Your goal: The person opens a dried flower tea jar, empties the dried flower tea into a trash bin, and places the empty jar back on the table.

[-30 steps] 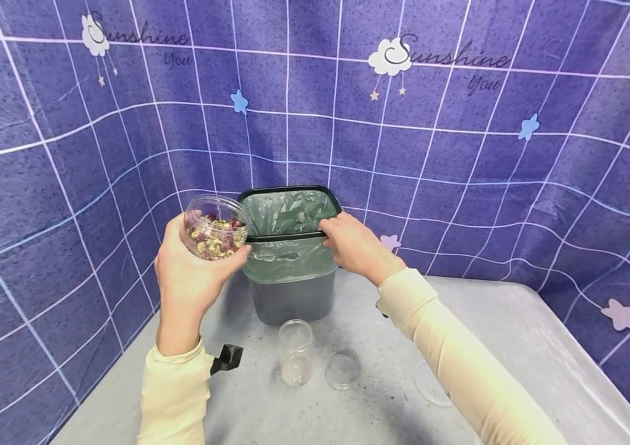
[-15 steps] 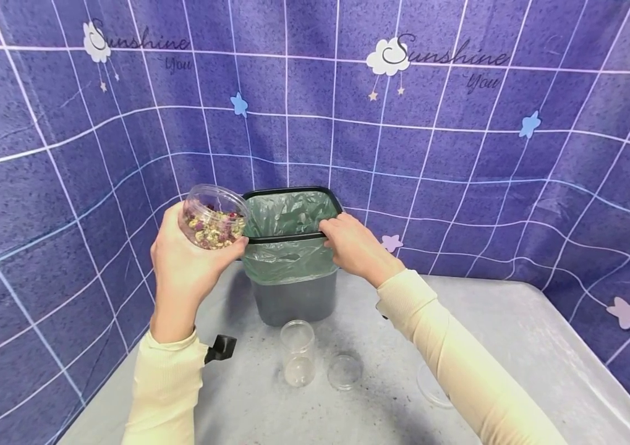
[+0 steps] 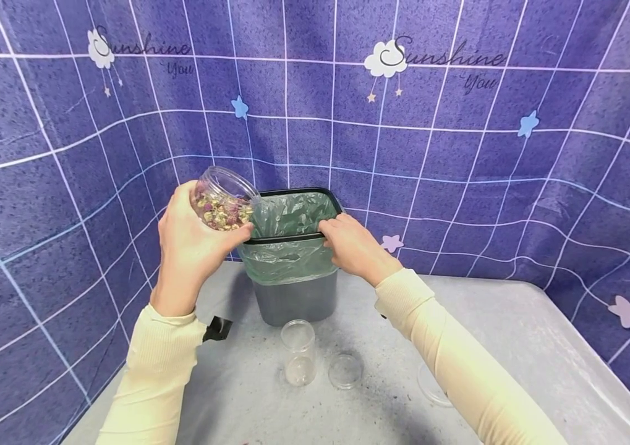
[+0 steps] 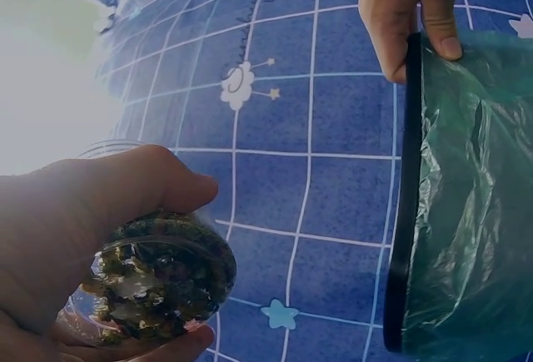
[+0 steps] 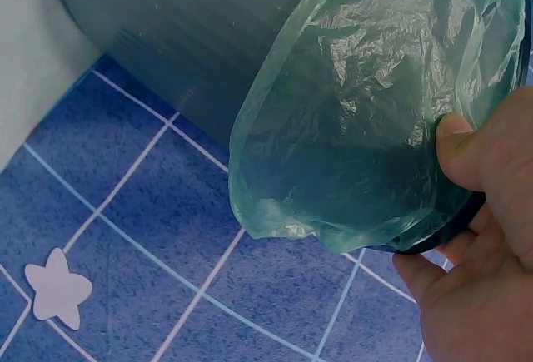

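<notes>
My left hand (image 3: 189, 247) grips a clear plastic jar (image 3: 224, 201) of dried flowers (image 3: 220, 212), yellowish and dark pink. The jar leans to the right, its open mouth beside the left end of the trash bin's rim. The grey trash bin (image 3: 295, 303) has a black rim (image 3: 287, 237) and a green plastic liner (image 3: 292, 262) folded over it. At the rim's right front corner my right hand (image 3: 356, 247) pinches rim and liner, thumb outside on the liner in the right wrist view. In the left wrist view the flowers (image 4: 158, 283) lie inside the held jar.
A clear empty jar (image 3: 298, 355) stands on the grey table (image 3: 487, 346) in front of the bin. To its right lies a clear round lid (image 3: 345, 371); another clear lid (image 3: 431, 383) is partly hidden by the right sleeve. A blue gridded curtain (image 3: 315, 136) hangs behind.
My left hand has raised the jar and tipped it further right, toward the bin's opening. The right hand keeps its hold on the rim.
</notes>
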{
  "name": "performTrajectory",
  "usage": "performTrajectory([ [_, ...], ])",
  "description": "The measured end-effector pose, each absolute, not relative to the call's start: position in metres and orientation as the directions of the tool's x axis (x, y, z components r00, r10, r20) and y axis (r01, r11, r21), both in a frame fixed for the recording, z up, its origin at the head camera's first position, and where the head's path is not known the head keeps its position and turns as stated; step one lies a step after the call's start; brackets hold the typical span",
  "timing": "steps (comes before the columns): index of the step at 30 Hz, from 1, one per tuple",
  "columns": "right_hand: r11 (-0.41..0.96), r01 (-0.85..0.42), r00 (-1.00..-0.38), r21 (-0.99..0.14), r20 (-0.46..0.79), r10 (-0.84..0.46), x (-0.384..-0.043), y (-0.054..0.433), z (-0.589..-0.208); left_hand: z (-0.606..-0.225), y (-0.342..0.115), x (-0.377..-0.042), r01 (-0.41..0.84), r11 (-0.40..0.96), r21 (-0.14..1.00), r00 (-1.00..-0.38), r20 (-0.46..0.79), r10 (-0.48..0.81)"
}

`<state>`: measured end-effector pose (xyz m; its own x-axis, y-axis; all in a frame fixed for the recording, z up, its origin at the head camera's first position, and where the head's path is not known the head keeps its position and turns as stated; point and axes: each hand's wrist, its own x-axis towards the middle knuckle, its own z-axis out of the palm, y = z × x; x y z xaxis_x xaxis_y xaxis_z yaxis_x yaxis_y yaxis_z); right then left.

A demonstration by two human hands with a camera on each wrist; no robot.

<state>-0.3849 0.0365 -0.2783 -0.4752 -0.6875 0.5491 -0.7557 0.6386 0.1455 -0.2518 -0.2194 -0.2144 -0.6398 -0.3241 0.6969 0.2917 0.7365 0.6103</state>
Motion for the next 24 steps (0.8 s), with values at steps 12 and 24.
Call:
performTrajectory([
  [12,0.637,-0.758,-0.482,0.138,0.539,-0.691,-0.383,0.036,-0.278,-0.188,-0.215,-0.265,0.29,0.781,0.553,-0.675,0.697,-0.242],
  [24,0.646,-0.75,-0.495,0.139,0.53,-0.688,-0.384,0.036,-0.277,-0.166,-0.214,-0.278,0.246,0.844,0.477,-0.723,0.67,-0.168],
])
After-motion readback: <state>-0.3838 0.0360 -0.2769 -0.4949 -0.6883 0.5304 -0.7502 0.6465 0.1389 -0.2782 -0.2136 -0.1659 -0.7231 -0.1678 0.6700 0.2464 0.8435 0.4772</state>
